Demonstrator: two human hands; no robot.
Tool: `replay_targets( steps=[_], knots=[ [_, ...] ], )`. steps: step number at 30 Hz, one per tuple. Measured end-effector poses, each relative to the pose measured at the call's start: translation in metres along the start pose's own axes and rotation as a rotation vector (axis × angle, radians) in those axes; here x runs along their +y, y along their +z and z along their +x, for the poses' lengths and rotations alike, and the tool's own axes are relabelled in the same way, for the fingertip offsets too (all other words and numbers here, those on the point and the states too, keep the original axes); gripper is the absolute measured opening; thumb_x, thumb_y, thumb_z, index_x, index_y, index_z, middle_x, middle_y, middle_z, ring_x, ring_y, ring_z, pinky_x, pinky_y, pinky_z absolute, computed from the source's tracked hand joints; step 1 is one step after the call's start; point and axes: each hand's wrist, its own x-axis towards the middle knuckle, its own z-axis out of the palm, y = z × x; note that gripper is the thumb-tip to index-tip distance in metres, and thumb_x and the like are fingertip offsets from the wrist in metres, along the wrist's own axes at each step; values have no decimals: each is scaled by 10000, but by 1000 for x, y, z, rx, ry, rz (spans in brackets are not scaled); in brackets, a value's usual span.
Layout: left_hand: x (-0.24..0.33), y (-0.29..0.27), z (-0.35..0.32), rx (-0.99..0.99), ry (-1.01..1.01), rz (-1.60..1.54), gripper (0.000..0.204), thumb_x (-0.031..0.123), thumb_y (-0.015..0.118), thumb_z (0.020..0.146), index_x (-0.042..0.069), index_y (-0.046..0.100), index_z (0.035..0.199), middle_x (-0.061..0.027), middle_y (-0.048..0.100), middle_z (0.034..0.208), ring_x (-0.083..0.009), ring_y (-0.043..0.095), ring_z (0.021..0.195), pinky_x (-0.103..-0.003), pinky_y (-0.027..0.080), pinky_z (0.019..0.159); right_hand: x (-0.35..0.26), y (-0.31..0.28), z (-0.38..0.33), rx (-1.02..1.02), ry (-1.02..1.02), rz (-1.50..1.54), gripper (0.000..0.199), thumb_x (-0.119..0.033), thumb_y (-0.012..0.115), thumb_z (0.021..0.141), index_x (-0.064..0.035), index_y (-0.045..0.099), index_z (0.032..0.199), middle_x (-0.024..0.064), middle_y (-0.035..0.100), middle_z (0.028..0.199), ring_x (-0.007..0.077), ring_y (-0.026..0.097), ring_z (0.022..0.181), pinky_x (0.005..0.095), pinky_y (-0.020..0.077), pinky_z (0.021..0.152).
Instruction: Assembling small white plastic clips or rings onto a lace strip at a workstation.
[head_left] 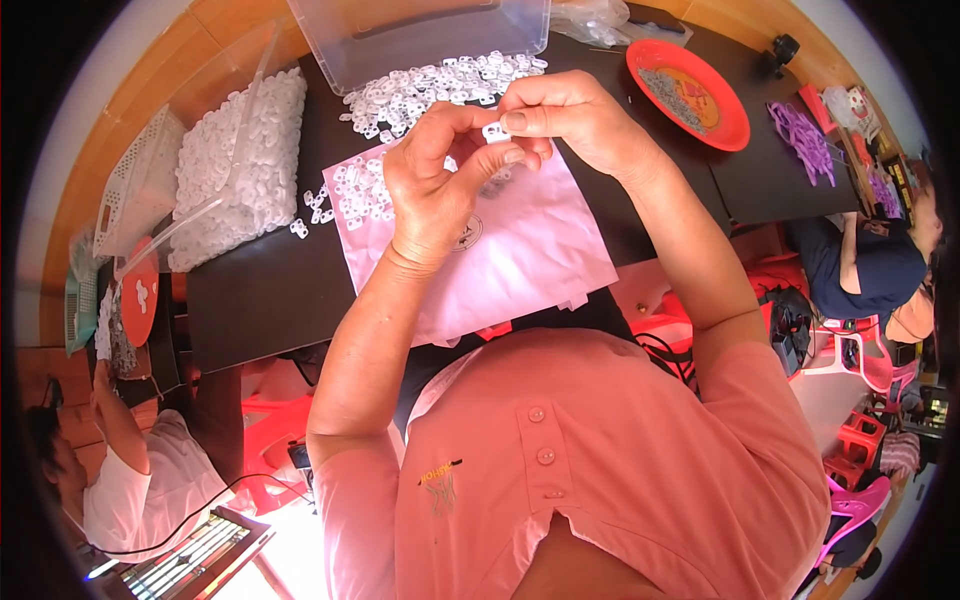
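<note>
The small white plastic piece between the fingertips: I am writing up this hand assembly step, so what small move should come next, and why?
Probably press the white piece together: both the left hand and right hand pinch it above the pink sheet, clear of the loose white pieces.

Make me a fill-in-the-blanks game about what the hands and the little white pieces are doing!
1. The left hand and right hand together pinch one small ____ plastic piece.
2. Under the hands lies a ____ sheet on the dark table.
3. The round plate on the person's right is ____.
4. Loose pieces are heaped beside a ____ plastic box.

Missing words: white; pink; red; clear
</note>
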Motion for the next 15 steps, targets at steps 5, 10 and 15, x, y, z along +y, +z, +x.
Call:
replay_targets(
  steps=[5,10,15],
  knots=[
    [2,0,1,-9,54,50,231,-5,788,727,7,648,911,-17,607,773,-73,569,645,-213,467,584,-2,-4,-1,-4,-2,-42,177,-160,622,904,-2,634,826,5,556,629,87,561,569,227,432,530],
    [0,-3,1,-54,-52,5,251,-49,765,738,-9,646,955,-10,632,821,-83,620,747,-208,504,662,2,-1,-1,-7,17,-15,185,-141,599,912,20,608,822,22,534,656,109,532,582,238,403,549],
    [8,-6,-2,56,5,-6,236,-6,795,701,26,656,889,1,578,729,-61,519,612,-216,433,553,0,10,0,111,23,-25,186,-174,608,909,-2,632,842,15,543,626,104,558,564,242,429,529]
  ],
)
